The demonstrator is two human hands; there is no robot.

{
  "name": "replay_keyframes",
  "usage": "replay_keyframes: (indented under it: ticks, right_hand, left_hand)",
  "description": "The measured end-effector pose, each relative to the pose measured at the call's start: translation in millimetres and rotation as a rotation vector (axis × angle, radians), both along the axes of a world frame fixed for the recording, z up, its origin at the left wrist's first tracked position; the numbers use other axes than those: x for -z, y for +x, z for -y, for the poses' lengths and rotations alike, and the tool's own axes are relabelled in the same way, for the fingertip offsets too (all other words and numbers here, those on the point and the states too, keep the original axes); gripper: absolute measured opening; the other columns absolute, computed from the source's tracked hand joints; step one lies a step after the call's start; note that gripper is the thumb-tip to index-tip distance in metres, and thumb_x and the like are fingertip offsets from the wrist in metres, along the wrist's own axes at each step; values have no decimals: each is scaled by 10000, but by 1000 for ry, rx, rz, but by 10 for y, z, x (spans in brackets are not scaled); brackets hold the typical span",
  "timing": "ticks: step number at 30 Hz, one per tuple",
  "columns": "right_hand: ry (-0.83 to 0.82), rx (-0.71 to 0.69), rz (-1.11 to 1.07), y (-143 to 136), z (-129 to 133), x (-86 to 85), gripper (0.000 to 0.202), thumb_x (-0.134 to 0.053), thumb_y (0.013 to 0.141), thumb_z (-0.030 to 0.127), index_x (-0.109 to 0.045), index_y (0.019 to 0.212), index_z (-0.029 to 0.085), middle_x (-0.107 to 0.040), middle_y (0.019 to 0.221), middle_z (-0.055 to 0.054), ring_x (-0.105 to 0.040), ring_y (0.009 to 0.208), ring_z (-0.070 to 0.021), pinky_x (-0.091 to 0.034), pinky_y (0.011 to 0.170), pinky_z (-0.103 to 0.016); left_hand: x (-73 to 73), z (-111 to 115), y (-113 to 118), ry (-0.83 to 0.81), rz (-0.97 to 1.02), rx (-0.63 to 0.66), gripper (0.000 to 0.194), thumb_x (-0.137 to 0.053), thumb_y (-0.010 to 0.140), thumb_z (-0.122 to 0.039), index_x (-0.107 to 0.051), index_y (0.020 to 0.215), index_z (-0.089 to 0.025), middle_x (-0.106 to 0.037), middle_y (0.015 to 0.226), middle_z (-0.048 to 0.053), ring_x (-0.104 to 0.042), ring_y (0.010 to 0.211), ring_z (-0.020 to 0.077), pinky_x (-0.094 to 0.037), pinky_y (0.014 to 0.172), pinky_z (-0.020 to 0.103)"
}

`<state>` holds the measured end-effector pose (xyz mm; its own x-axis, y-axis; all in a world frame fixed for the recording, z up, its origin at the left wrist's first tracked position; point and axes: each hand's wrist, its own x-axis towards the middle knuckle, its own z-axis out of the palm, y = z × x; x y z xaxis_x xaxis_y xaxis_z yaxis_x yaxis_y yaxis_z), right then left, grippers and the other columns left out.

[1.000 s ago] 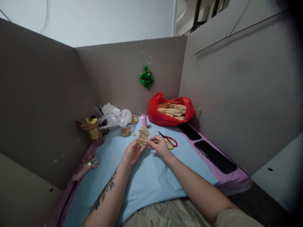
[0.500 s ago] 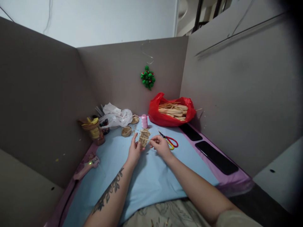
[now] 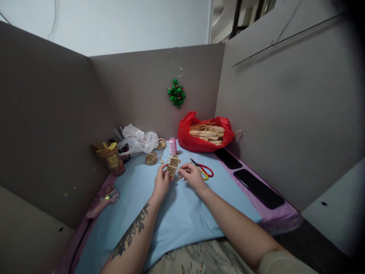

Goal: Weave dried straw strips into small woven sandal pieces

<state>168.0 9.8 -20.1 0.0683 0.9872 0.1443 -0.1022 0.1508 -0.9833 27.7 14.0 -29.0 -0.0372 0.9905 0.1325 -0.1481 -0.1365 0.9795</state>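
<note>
My left hand [image 3: 162, 179] is closed on a small brown woven piece [image 3: 172, 164], held up above the blue cloth [image 3: 194, 220]. Across the front of that piece runs a thin pale strip [image 3: 173, 167], like dried straw. Its right end is pinched between the thumb and fingers of my right hand [image 3: 190, 175]. Scissors [image 3: 203, 168] with red and yellow handles lie just beyond my right hand. Behind the woven piece stands a pink thread spool [image 3: 172, 146]. A small round woven basket [image 3: 151, 158] sits to its left, with another woven piece [image 3: 161, 143] farther back.
A red bag [image 3: 185, 139] of dried strips stands at the back right. Two black phones [image 3: 258, 189] lie along the right edge. On the left are a pink glue gun [image 3: 104, 202], a brown pot [image 3: 110, 156] and a white plastic bag [image 3: 139, 140]. Grey panels surround the table.
The woven piece has tilted slightly in my left hand. My right hand has shifted a little to the left, still pinching the strip. The whole view has moved slightly.
</note>
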Motion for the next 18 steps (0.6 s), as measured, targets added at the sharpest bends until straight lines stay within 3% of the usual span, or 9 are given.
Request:
replay_keyframes:
  ticks: [7, 13, 18]
  right_hand:
    - [-27, -91, -123, 41, -42, 19, 290, -650, 620, 344, -614, 848, 166, -687, 755, -46, -602, 561, -136, -417, 452, -221]
    - [-101, -98, -228, 57, -77, 65, 295, -708, 551, 319, -566, 763, 170, -653, 656, -6, -572, 532, -115, -370, 436, -193]
    - [-144, -108, -273, 37, -92, 62, 266, -721, 527, 322, -543, 651, 166, -555, 560, 35, -464, 474, -72, -311, 406, -174]
  left_hand:
    - [19, -20, -35, -45, 102, -13, 412, -624, 726, -309, -509, 1107, -202, -569, 725, 8, -567, 652, 115, -520, 618, 258]
    - [-28, 3, -39, -102, 233, 67, 478, -675, 684, -309, -479, 1104, -189, -572, 728, -8, -570, 664, 102, -519, 665, 260]
    - [-76, 27, -19, -149, 313, 151, 497, -695, 664, -241, -463, 1100, -185, -608, 766, 3, -605, 716, 118, -514, 683, 254]
